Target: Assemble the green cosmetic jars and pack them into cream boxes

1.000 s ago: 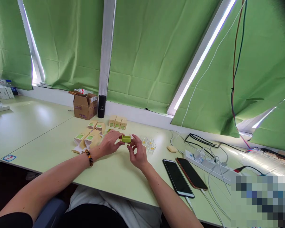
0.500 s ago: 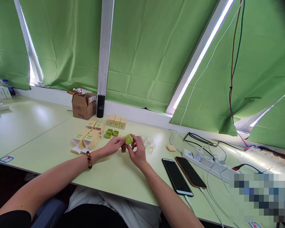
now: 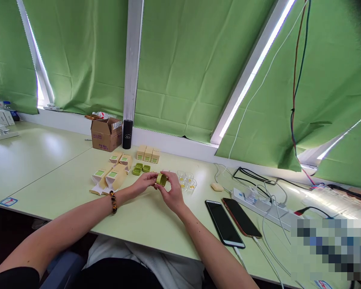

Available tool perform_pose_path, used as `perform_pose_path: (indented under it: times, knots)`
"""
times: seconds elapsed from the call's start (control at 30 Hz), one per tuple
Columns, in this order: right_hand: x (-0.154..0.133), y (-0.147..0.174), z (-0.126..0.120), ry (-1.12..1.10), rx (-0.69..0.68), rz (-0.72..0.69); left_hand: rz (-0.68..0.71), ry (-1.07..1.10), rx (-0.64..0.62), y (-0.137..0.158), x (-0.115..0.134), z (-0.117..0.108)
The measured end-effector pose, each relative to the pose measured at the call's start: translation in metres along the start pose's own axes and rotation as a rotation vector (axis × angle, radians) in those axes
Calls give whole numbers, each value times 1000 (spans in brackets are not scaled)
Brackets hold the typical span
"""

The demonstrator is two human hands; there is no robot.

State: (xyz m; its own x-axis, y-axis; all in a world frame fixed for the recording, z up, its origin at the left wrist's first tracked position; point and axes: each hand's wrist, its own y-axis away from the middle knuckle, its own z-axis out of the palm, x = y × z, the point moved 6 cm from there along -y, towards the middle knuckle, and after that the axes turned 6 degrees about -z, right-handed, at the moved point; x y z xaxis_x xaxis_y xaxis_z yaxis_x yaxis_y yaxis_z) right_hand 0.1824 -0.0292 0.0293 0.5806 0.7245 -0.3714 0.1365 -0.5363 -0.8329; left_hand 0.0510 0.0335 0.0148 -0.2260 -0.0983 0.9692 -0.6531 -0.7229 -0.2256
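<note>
Since earlier, the green container point(image 3: 160, 179) is turning its hollow into view. Our left hand's point(image 3: 143, 182) and right hand's point(image 3: 173, 194) fingers are pinching it, right of the cardboard box point(image 3: 105, 136).

Between the left hand point(image 3: 143, 182) and right hand point(image 3: 172, 193), the small tub point(image 3: 161, 179) is plain yellowish green, like the open tubs point(image 3: 136, 171) beyond the left hand. Left of that hand, tan cartons point(image 3: 117, 177) carry solid green squares; farther beyond it, three small boxes point(image 3: 148, 155) repeat this pattern. On the left wrist, the beaded bracelet point(image 3: 113, 202) mixes amber with dark brown. Just past the right hand, clear cups point(image 3: 192, 186) show yellow spots. Rightward of it, one smartphone point(image 3: 225, 223) has a black screen bordered white; its neighbouring smartphone point(image 3: 242, 218), black edged reddish-brown. Far beyond both hands, the curtains point(image 3: 180, 72) are plain green.
</note>
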Motion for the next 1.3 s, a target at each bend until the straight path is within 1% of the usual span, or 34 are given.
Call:
perform_pose_path:
  times: [0.1, 0.17, 0.2, 0.27, 0.37, 0.4, 0.47, 0.57, 0.63, 0.73, 0.8, 0.87, 1.0, 1.1, 1.2, 1.27, 1.3]
  knots:
    - [0, -1, -2, 15, 33, 15, -44, 186, -87, 3, 4, 4]
    - [-2, -2, -3, 10, 28, 20, -58, 201, -134, 4, 8, 6]
    - [-4, -2, -3, 12, 21, 18, -57, 196, -138, 3, 10, 6]
    - [-6, -3, -5, 37, 19, 10, -24, 210, -93, 1, 14, -2]
    - [0, -3, -5, 152, -4, -1, 71, 286, 37, -3, 21, -25]
    - [4, -1, -3, 210, -48, -7, 98, 316, 77, -5, 21, -33]
    - [14, 3, 8, 342, -201, -42, 131, 390, 163, -7, 20, -49]
    - [29, 9, 21, 516, -372, -48, 127, 484, 252, -10, 13, -64]
    - [33, 11, 29, 603, -458, -69, 121, 515, 262, -11, 10, -66]
    - [31, 8, 40, 699, -564, -127, 128, 518, 253, -11, 9, -63]
    - [30, 3, 47, 746, -616, -165, 136, 507, 240, -10, 11, -59]
    - [31, -1, 54, 779, -647, -160, 141, 503, 228, -9, 12, -56]
    - [38, -7, 64, 807, -667, -77, 131, 523, 232, -9, 12, -55]
    - [37, -10, 65, 814, -646, -100, 131, 527, 224, -8, 13, -54]
    - [31, -14, 57, 792, -603, -133, 143, 516, 202, -8, 14, -53]
    - [27, -18, 45, 741, -525, -126, 148, 513, 194, -8, 15, -52]
    - [25, -20, 38, 701, -465, -119, 149, 512, 193, -8, 16, -52]
